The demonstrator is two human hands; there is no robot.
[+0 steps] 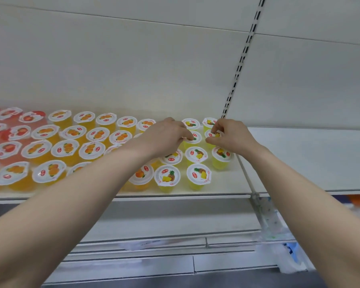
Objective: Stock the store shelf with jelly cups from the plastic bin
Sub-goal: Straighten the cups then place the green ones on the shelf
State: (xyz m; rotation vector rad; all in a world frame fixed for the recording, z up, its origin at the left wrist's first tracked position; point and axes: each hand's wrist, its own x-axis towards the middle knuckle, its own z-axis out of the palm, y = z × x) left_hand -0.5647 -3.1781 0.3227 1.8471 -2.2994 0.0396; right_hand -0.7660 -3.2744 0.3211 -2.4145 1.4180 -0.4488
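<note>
The jelly cups stand in rows on the shelf [233, 183], lids up, sorted by flavour: pineapple cups [199, 173] at the right end, orange cups [64, 149] filling the middle, red cups [7, 149] at the far left edge of view. Both hands are in among the pineapple cups, in the second row from the back. The left hand [166, 138] has its fingers curled down and pinches the lid rim of the left cup [196, 135]; the right hand [231, 136], just beside it, pinches the lid of the right cup [209, 134] in the same way. Both of these cups sit upright on the shelf, side by side, with two more pineapple cups behind them against the back panel [112, 59] and others in front toward the shelf edge. Both bare forearms reach up from the lower corners. A slotted upright [243, 59] runs up the panel just right of the hands, and beyond it lies another shelf [310, 159]. Lower shelves [154, 217] show beneath
</note>
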